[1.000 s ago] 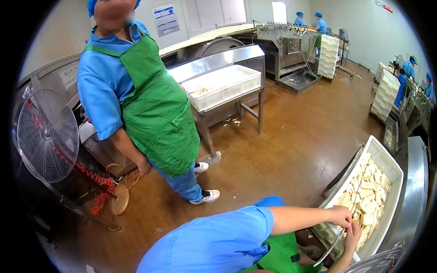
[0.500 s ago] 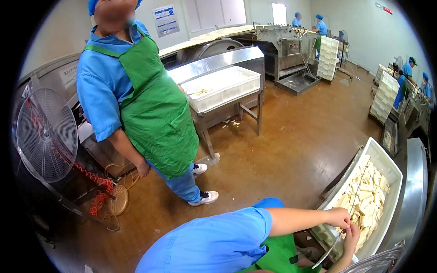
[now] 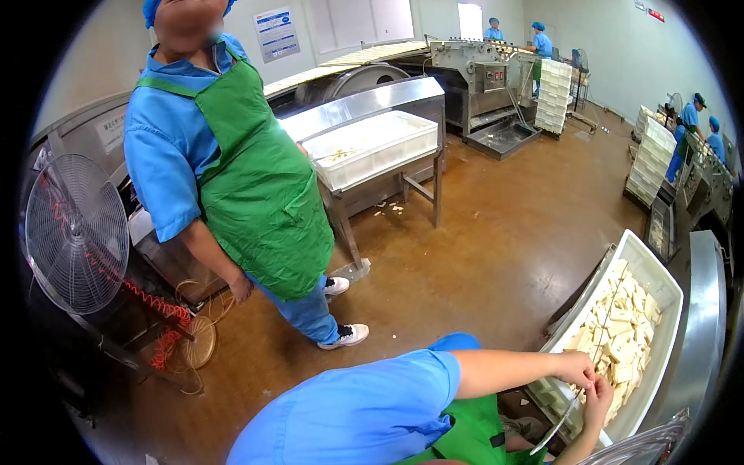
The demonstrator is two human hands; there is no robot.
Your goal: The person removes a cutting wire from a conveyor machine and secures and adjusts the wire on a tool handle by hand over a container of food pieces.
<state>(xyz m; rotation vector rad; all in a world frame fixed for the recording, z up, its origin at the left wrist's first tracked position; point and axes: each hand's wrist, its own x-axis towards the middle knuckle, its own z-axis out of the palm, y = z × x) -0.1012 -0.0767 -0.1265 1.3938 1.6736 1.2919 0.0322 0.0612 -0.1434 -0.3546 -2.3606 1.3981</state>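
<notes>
Fingers (image 3: 587,377) of my left hand (image 3: 572,368) and right hand (image 3: 597,400) met at four o'clock in the view, tips pinched closed against each other, with no visible gap. Whether they gripped anything could not be told; a thin dark line (image 3: 610,314) ran down to them from one o'clock of the hands, and a pale curved strip (image 3: 555,428) lay toward seven o'clock. Both hands were over the near end of a white bin (image 3: 656,270), also at four o'clock, whose loose heap of flat, pale pieces (image 3: 625,341) spread from twelve to three o'clock of my fingers. A steel panel (image 3: 704,310) stood just beside the bin, at its three o'clock. At ten o'clock of the view stood a co-worker in a green apron (image 3: 256,186), arm hanging; at nine, a fan (image 3: 76,232). Toward twelve, a white tray (image 3: 387,159) rested on a metal table (image 3: 339,225).
</notes>
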